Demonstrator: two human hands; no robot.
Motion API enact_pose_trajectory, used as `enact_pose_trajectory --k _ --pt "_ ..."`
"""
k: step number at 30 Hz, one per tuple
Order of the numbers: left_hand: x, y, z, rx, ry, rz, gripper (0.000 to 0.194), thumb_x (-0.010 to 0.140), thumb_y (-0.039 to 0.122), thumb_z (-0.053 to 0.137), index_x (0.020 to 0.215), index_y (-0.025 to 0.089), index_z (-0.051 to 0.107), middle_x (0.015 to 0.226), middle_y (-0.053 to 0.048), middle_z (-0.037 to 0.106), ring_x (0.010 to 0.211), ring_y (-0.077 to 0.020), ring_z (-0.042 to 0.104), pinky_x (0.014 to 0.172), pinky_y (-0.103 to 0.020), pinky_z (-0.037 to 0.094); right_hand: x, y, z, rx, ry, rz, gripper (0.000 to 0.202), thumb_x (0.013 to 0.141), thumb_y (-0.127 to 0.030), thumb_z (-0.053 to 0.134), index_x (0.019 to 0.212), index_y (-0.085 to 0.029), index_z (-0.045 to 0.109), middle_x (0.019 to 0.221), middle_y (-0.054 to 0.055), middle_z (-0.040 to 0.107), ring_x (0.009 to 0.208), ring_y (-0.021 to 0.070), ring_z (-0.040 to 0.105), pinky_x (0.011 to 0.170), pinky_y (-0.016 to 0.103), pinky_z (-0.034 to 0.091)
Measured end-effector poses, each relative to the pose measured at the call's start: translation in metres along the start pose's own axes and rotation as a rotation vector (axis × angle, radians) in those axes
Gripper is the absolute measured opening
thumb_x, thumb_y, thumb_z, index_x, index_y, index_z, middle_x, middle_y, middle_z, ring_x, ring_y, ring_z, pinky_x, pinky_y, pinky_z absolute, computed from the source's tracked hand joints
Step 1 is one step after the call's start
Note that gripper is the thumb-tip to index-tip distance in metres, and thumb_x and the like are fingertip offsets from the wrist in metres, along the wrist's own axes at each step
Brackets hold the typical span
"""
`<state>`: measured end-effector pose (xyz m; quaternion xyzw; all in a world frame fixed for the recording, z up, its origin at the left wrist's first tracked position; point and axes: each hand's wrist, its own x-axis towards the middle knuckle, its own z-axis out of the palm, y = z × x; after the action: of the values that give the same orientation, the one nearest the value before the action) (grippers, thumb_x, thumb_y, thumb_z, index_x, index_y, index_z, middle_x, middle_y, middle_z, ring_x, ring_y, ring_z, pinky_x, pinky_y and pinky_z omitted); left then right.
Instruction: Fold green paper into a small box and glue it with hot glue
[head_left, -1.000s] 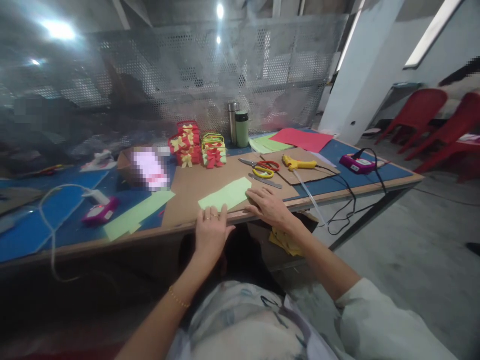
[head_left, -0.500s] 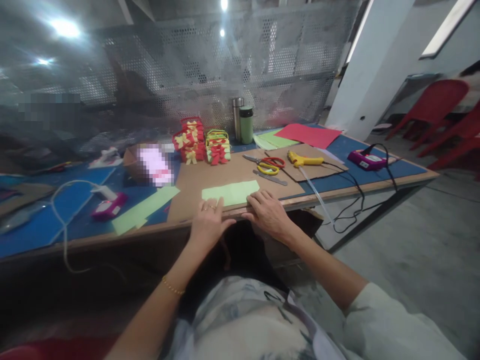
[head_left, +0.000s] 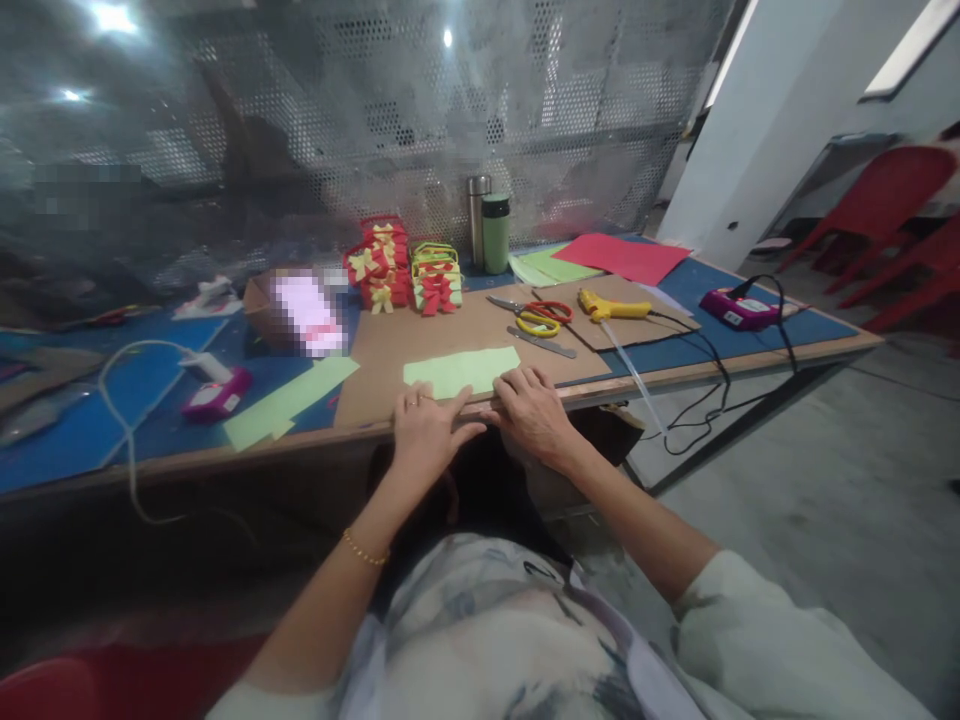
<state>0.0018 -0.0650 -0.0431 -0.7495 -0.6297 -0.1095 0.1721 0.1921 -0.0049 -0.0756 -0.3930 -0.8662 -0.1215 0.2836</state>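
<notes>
A pale green paper strip (head_left: 461, 369) lies flat on a brown cardboard sheet (head_left: 375, 345) at the table's front edge. At the strip's lower left, my left hand (head_left: 426, 432) rests its fingertips along the near edge, index finger and thumb spread apart. My right hand (head_left: 534, 415) is at the lower right corner, fingers bent over the paper's edge and the thumb pointing toward my left hand. Neither hand lifts the strip. Behind it are red-and-yellow-handled scissors (head_left: 545, 318) and a grey metal blade (head_left: 541, 342).
Yellow glue gun (head_left: 615, 306) with a trailing cord lies right; purple power blocks (head_left: 741, 307) sit toward both sides. More green strips (head_left: 296, 402) lie left. Red bow-trimmed paper items (head_left: 381, 265), a green bottle (head_left: 495, 235) and red paper (head_left: 622, 258) are at the back.
My left index finger and thumb have shifted slightly right along the strip's near edge. My right hand stays at the right corner. The camera view has tilted a little.
</notes>
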Motion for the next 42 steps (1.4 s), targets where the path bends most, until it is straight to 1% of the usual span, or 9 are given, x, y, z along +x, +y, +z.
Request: enact_pose_trajectory --k 8,13,18,23,26,31,34,38,42 --pt "-0.009 0.002 0.008 0.043 0.06 0.026 0.067 0.085 0.052 0.074 0.147 0.034 0.058 0.14 -0.023 0.059 0.138 -0.0429 0.05 0.112 -0.056 0.038 -0.01 -0.001 0.003 0.007 0.055 -0.074 0.052 0.098 -0.042 0.06 0.141 -0.013 0.053 0.126 0.021 0.06 0.117 0.0351 0.051 0.101 0.047 0.041" --pt "-0.007 0.005 0.006 0.047 0.044 0.008 0.068 0.084 0.051 0.076 0.147 0.036 0.056 0.14 -0.021 0.06 0.138 -0.0421 0.051 0.111 -0.055 0.041 -0.012 0.001 -0.001 -0.016 0.015 -0.092 0.047 0.098 -0.043 0.059 0.139 -0.02 0.059 0.125 0.02 0.057 0.116 0.0362 0.048 0.098 0.05 0.042" --pt "-0.006 0.008 0.005 0.053 0.039 -0.003 0.067 0.083 0.05 0.077 0.145 0.035 0.058 0.141 -0.021 0.06 0.139 -0.0428 0.051 0.112 -0.057 0.041 -0.011 -0.002 0.001 0.006 0.019 -0.043 0.041 0.098 -0.04 0.058 0.134 -0.02 0.062 0.122 0.02 0.056 0.111 0.036 0.047 0.093 0.051 0.045" --pt "-0.012 -0.001 0.013 0.007 0.088 0.025 0.077 0.086 0.044 0.076 0.154 0.019 0.048 0.143 -0.027 0.058 0.142 -0.0428 0.048 0.115 -0.058 0.038 -0.012 -0.001 0.002 0.057 0.039 -0.064 0.043 0.096 -0.031 0.062 0.136 -0.018 0.06 0.126 0.021 0.055 0.119 0.0369 0.045 0.101 0.054 0.045" --pt "-0.016 -0.011 0.02 -0.034 0.125 0.036 0.067 0.09 0.04 0.071 0.149 0.012 0.053 0.146 -0.028 0.056 0.143 -0.0431 0.047 0.115 -0.058 0.039 -0.013 -0.002 0.002 0.077 0.025 -0.053 0.043 0.095 -0.03 0.061 0.137 -0.019 0.058 0.128 0.021 0.055 0.122 0.0367 0.045 0.104 0.055 0.044" --pt "-0.017 -0.018 0.019 -0.047 0.157 0.045 0.05 0.095 0.04 0.064 0.14 0.02 0.063 0.147 -0.022 0.059 0.142 -0.0416 0.049 0.115 -0.06 0.039 -0.014 -0.004 0.003 0.085 0.042 -0.064 0.045 0.096 -0.035 0.06 0.137 -0.016 0.055 0.133 0.021 0.055 0.124 0.0381 0.044 0.108 0.057 0.041" --pt "-0.014 -0.017 0.017 -0.062 0.17 0.065 0.048 0.094 0.039 0.065 0.137 0.017 0.065 0.146 -0.022 0.06 0.142 -0.0406 0.05 0.117 -0.061 0.035 -0.014 0.004 0.003 0.136 0.078 -0.052 0.048 0.095 -0.033 0.061 0.137 -0.012 0.052 0.129 0.022 0.059 0.121 0.0378 0.047 0.105 0.055 0.043" --pt "-0.013 -0.012 0.016 -0.104 0.139 0.128 0.052 0.093 0.031 0.067 0.14 0.01 0.06 0.14 -0.023 0.064 0.135 -0.0352 0.057 0.117 -0.053 0.038 -0.009 0.02 -0.005 0.222 0.018 -0.082 0.032 0.098 -0.028 0.057 0.127 -0.015 0.056 0.115 0.016 0.064 0.104 0.031 0.054 0.092 0.046 0.047" --pt "-0.011 -0.002 0.01 -0.03 0.116 0.11 0.061 0.091 0.033 0.07 0.145 0.008 0.056 0.138 -0.026 0.063 0.135 -0.0381 0.056 0.117 -0.054 0.037 -0.003 0.025 -0.009 0.168 -0.042 -0.135 0.018 0.099 -0.03 0.057 0.112 -0.019 0.062 0.117 0.015 0.064 0.103 0.0296 0.052 0.089 0.044 0.044"
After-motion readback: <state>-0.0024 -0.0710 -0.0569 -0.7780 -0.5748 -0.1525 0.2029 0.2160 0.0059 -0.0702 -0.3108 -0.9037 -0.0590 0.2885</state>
